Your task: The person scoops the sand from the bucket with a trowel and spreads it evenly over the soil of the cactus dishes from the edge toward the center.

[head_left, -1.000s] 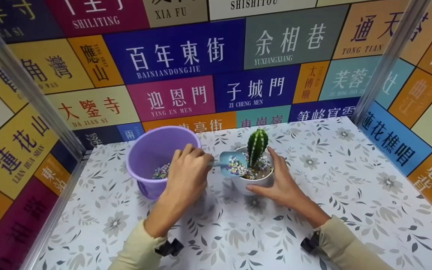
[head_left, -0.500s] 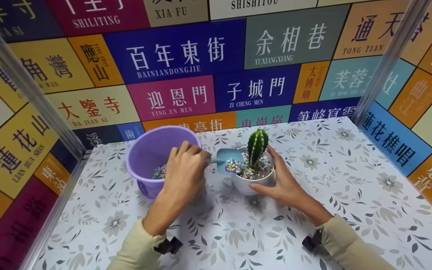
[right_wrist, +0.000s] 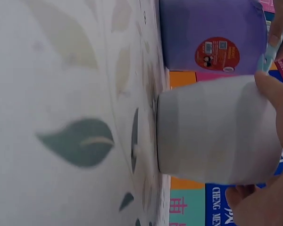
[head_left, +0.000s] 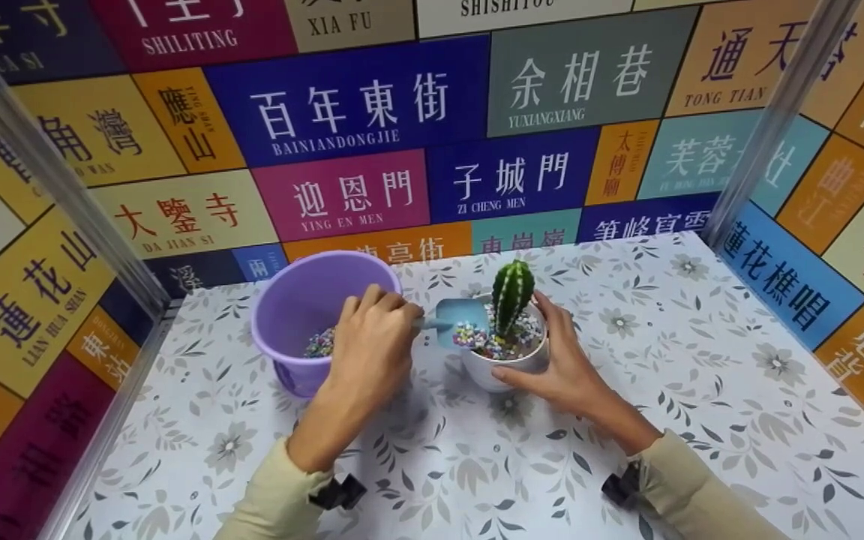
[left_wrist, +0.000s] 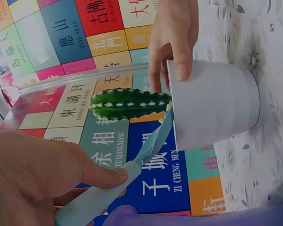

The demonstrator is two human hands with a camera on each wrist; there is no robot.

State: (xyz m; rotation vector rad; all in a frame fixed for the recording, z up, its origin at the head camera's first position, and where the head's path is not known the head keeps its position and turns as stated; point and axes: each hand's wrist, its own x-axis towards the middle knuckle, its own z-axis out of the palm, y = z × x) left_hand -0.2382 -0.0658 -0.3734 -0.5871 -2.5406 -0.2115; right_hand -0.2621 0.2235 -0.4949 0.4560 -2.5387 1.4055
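With fingers of the left hand curled round its handle, gripping a light-blue scoop (thumb plain in the left wrist view, other fingertips largely hidden). Held with the blade at the nine o'clock edge of the white pot, bearing coloured pebbles; hard to tell whether touching the rim. Clasped from four o'clock by the right hand, with thumb on the near wall and fingers bent round the far side, partly out of sight. Upright in the pot: green cactus, base ringed by pebbles. At nine o'clock from the pot: purple bucket, partly blocked by the left hand, cut to a sliver in the left wrist view. On its side: round red label, print too small to read.
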